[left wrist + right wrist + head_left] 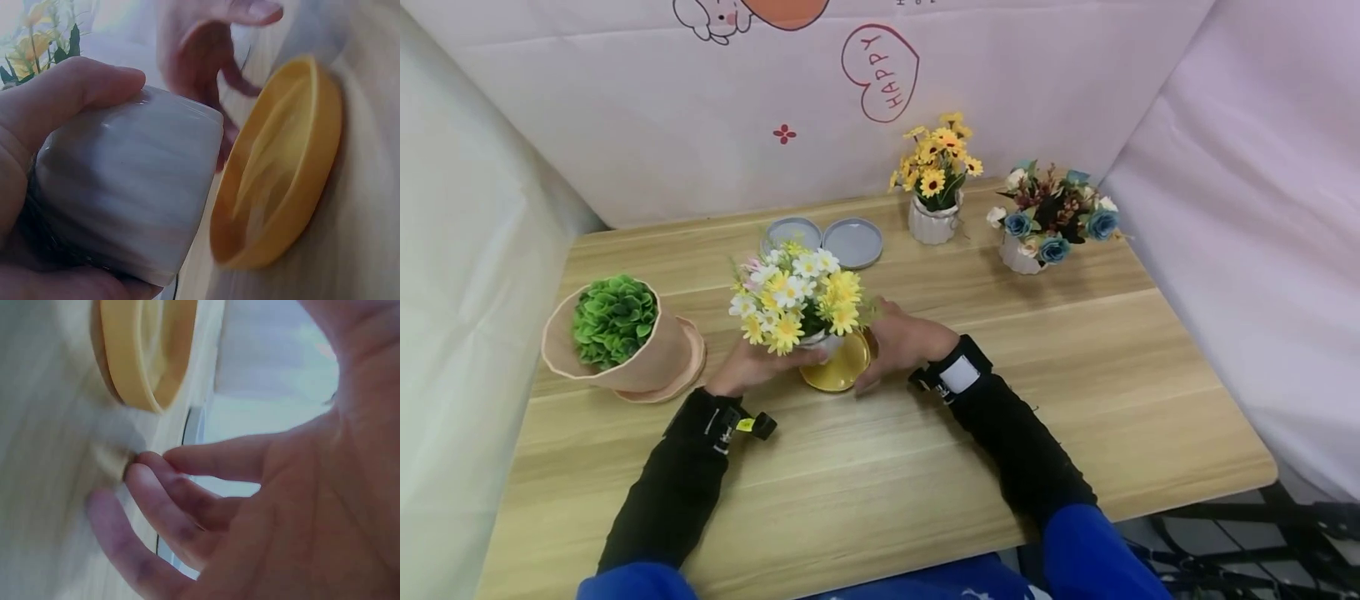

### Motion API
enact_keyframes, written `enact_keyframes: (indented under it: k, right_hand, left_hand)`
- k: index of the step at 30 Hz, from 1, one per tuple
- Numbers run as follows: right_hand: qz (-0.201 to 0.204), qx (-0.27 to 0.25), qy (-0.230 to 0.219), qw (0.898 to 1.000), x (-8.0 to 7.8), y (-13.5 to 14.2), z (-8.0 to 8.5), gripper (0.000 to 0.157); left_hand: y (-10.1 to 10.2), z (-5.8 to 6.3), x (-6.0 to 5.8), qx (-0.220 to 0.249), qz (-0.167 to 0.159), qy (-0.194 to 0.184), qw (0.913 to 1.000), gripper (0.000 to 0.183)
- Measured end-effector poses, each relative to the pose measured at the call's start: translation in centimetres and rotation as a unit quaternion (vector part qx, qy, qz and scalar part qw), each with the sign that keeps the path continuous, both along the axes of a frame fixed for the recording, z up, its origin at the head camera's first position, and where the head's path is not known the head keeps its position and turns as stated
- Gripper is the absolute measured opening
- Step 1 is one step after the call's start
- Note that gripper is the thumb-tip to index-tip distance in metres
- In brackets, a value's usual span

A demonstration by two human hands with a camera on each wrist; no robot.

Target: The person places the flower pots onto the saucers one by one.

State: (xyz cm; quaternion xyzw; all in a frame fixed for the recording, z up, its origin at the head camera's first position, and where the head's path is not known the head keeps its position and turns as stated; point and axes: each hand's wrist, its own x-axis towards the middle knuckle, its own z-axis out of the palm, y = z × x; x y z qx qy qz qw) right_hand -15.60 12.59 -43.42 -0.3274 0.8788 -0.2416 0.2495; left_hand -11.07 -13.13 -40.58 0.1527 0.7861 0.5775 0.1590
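My left hand (754, 367) grips a small white flowerpot (134, 181) holding white and yellow daisies (793, 292). In the left wrist view the pot is tilted, with its bottom apart from a yellow saucer (325, 137) and facing it. The saucer (841, 371) lies on the table, partly behind the pot in the head view. At the saucer's right side is my right hand (904, 340), its fingers loosely bent. Nothing is between its fingers (215, 459) in the right wrist view, and the saucer's rim (128, 362) shows just beyond them.
Two grey saucers (853, 242) sit side by side behind the daisies. Potted sunflowers (934, 171) and a pot of blue roses (1052, 221) stand at the back right. At the left, a large pink pot (662, 354) with a green plant (615, 321) rests on a pink saucer (695, 346).
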Motion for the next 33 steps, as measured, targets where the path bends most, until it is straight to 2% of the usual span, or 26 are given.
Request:
enact_keyframes:
  k: [4, 8, 14, 17, 22, 24, 29, 31, 33]
  right_hand:
    - [0.023, -0.049, 0.006, 0.999, -0.2, 0.4, 0.1, 0.129]
    - [0.021, -0.085, -0.027, 0.996, -0.3, 0.8, 0.2, 0.124]
    - [0.03, -0.084, -0.029, 0.996, -0.3, 1.2, 0.4, 0.111]
    - [0.018, -0.076, -0.038, 0.996, -0.1, 1.3, 0.5, 0.115]
    - [0.014, -0.068, -0.031, 0.997, -0.1, 1.4, 0.4, 0.119]
    - [0.013, -0.072, -0.028, 0.997, 0.0, 1.4, 0.3, 0.117]
    - [0.023, -0.138, -0.048, 0.989, 0.1, 1.0, 0.5, 0.112]
    - [0.027, -0.171, -0.057, 0.983, 0.3, 0.8, 0.6, 0.114]
    - [0.024, -0.192, -0.069, 0.979, 0.6, 0.5, 0.9, 0.114]
  left_hand:
    - [0.8, -0.5, 0.4, 0.012, -0.027, 0.004, 0.9996, 0.095]
    - [1.3, -2.0, 0.4, 0.024, -0.037, -0.004, 0.999, 0.096]
    - [1.4, -5.0, -0.2, 0.038, -0.045, -0.003, 0.9983, 0.092]
    - [1.4, -5.8, -0.5, 0.042, -0.052, 0.01, 0.9977, 0.094]
    - [1.5, -6.0, -0.5, 0.029, -0.053, 0.021, 0.9979, 0.094]
    - [1.7, -5.2, -0.3, 0.028, -0.052, 0.014, 0.9982, 0.094]
    - [1.6, -5.0, -0.4, 0.016, -0.054, 0.026, 0.9981, 0.097]
    - [1.3, -5.4, -0.7, 0.015, -0.06, 0.033, 0.9976, 0.099]
    - [1.2, -4.9, -0.6, 0.016, -0.071, 0.026, 0.997, 0.098]
